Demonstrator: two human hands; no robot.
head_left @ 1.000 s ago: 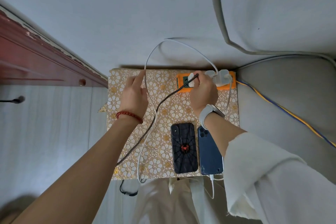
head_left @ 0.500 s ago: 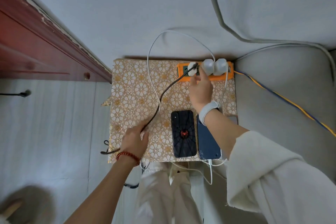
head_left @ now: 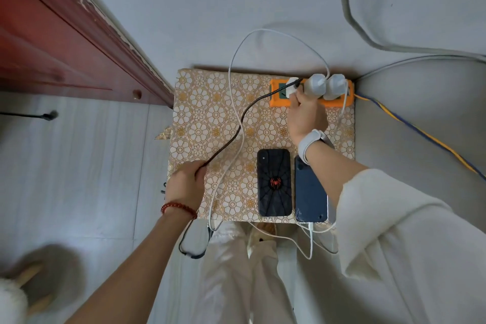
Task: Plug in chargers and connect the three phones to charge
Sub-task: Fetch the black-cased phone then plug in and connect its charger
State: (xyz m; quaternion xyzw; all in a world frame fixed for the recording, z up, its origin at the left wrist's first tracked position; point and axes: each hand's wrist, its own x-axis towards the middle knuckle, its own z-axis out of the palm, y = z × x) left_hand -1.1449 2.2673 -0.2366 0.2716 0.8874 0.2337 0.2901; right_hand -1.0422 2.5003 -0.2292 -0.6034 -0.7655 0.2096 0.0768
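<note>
An orange power strip (head_left: 278, 98) lies at the far right of a floral-covered table (head_left: 210, 102). Two white chargers (head_left: 327, 84) stand plugged in it. My right hand (head_left: 305, 113) pinches a third white charger (head_left: 290, 85) at the strip's left socket. From it a black braided cable (head_left: 247, 113) runs down-left into my left hand (head_left: 185, 184), which grips it near the table's front left. A black spider-case phone (head_left: 274, 181) and a dark blue phone (head_left: 310, 189) lie side by side; a third phone's edge shows under my right arm.
A white cable (head_left: 231, 68) loops from the middle charger over the wall and down across the table. A red wooden door frame (head_left: 65, 42) stands at left. A blue-yellow cord (head_left: 420, 134) leaves the strip to the right. White cables hang off the front edge.
My left hand slid from the table's far left down along the black cable to the front edge. The right hand stayed at the leftmost charger. The camera moved closer.
</note>
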